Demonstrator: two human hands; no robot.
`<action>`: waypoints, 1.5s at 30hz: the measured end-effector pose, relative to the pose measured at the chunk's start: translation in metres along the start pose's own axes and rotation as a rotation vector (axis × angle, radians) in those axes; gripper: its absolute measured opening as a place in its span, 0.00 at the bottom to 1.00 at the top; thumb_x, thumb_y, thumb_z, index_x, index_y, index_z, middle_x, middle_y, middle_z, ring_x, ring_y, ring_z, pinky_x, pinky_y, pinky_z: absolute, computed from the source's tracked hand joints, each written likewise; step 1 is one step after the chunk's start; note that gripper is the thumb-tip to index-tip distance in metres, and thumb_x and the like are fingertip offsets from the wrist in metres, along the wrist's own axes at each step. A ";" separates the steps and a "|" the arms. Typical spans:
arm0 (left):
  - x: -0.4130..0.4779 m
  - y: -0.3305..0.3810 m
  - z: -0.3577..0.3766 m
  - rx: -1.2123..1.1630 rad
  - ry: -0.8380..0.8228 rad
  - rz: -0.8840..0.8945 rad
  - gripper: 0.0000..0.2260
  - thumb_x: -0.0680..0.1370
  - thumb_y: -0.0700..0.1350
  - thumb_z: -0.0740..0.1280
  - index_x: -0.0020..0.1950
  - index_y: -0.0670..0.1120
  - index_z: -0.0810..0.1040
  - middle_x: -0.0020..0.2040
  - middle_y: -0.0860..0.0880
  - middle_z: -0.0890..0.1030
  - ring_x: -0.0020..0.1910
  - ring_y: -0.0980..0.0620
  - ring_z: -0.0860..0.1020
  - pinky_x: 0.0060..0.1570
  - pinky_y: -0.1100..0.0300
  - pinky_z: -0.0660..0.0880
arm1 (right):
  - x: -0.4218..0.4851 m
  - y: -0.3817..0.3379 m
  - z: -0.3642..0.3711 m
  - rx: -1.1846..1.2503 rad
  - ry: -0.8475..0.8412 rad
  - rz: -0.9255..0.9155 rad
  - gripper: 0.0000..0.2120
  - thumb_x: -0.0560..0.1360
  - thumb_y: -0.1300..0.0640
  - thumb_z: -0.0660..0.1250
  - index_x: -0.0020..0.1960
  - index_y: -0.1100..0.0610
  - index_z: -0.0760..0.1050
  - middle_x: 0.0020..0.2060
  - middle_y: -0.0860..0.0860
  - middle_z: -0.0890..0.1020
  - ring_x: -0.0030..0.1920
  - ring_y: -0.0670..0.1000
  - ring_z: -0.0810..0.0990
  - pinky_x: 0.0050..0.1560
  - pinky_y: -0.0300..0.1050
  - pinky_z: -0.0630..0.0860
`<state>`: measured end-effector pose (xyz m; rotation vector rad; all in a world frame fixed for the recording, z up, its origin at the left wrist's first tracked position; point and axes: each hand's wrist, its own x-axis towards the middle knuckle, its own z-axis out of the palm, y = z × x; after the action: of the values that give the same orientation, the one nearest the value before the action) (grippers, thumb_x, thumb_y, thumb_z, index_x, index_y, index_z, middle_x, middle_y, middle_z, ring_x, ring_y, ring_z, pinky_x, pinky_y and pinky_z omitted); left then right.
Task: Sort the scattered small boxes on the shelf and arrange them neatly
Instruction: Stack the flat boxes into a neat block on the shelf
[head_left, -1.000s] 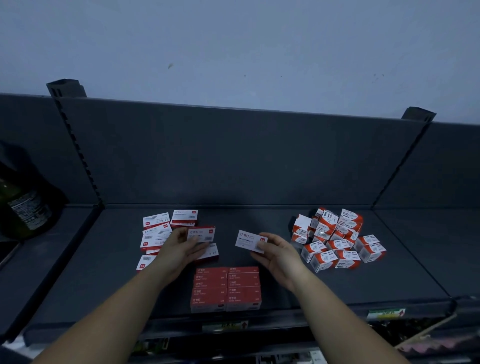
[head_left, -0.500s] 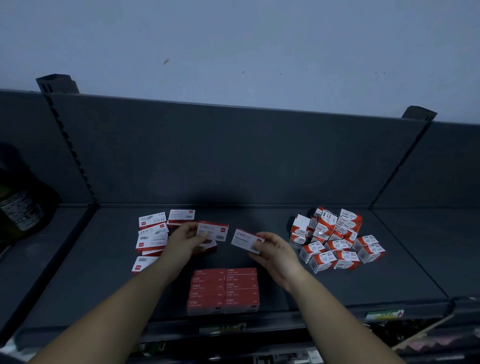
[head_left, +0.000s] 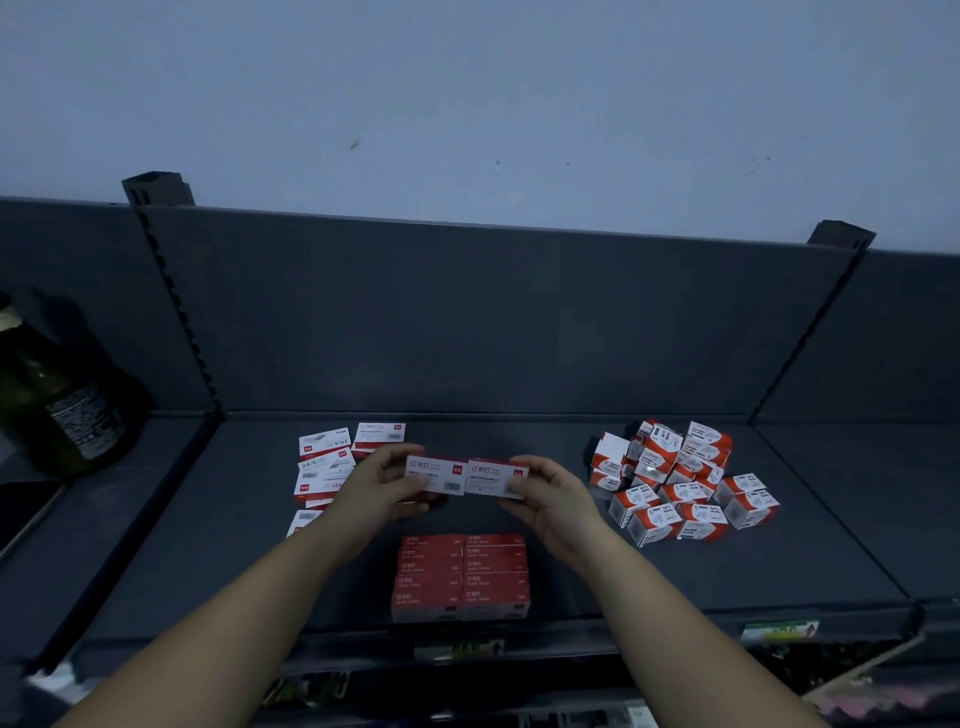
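Nearest the camera, the front edge of the shelf carries two price labels, one near the middle and one to the right. Just behind that edge sits a tidy red block of boxes: two columns side by side, five rows each, ten boxes showing.

Above and beyond the block, both hands are raised off the shelf. The left hand has its grip clamped on one white box, thumb on top and fingers beneath. The right hand has its grip pinched on a second white box in the same way. The two boxes meet end to end in a line, printed faces up.

Left of the hands lie loose flat white boxes; at least five show, some hidden behind the left wrist. Well to the right is a jumbled pile of red-and-white cube boxes, over a dozen, overlapping too much for an exact count.

Farthest, on the neighbouring shelf at left, one dark bottle stands against the back panel.
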<state>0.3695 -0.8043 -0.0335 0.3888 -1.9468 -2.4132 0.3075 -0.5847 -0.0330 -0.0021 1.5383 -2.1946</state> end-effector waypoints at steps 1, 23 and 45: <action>-0.001 0.000 0.000 0.010 -0.011 0.006 0.13 0.78 0.33 0.67 0.60 0.47 0.75 0.52 0.44 0.85 0.48 0.45 0.85 0.42 0.59 0.81 | -0.001 0.000 0.000 -0.003 -0.004 -0.005 0.07 0.78 0.71 0.64 0.53 0.63 0.75 0.50 0.61 0.83 0.53 0.57 0.82 0.50 0.46 0.83; -0.017 -0.024 -0.013 0.612 -0.140 -0.008 0.03 0.80 0.42 0.66 0.51 0.49 0.78 0.50 0.51 0.84 0.50 0.54 0.81 0.51 0.62 0.75 | -0.012 0.024 -0.020 -0.737 -0.105 -0.006 0.09 0.79 0.62 0.66 0.52 0.51 0.81 0.47 0.47 0.84 0.45 0.43 0.82 0.47 0.34 0.76; -0.022 -0.039 -0.010 0.526 -0.151 -0.066 0.10 0.84 0.46 0.58 0.56 0.52 0.80 0.52 0.50 0.83 0.50 0.53 0.81 0.49 0.62 0.76 | -0.023 0.036 -0.025 -0.712 -0.091 -0.053 0.11 0.82 0.62 0.61 0.53 0.50 0.80 0.48 0.46 0.83 0.44 0.39 0.80 0.47 0.32 0.74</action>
<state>0.3982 -0.8017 -0.0696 0.2834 -2.6684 -1.9787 0.3350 -0.5642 -0.0686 -0.3604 2.1886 -1.5434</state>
